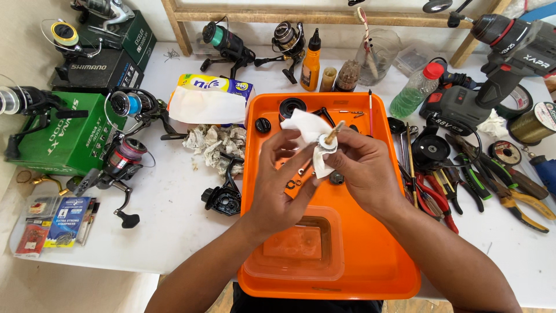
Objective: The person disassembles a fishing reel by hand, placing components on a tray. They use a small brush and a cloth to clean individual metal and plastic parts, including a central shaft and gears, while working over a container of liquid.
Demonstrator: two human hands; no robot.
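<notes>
Over the orange tray both my hands meet. My left hand pinches a white tissue that wraps a small metal reel part with a brass shaft. My right hand grips that same part from the right, the shaft sticking up between the fingers. Small washers and black reel pieces lie on the tray beneath. A clear plastic tub sits in the tray near me.
A black reel body lies left of the tray by crumpled tissues and a tissue pack. Several fishing reels and boxes fill the left. Pliers, a drill, bottles and line spools crowd the right and back.
</notes>
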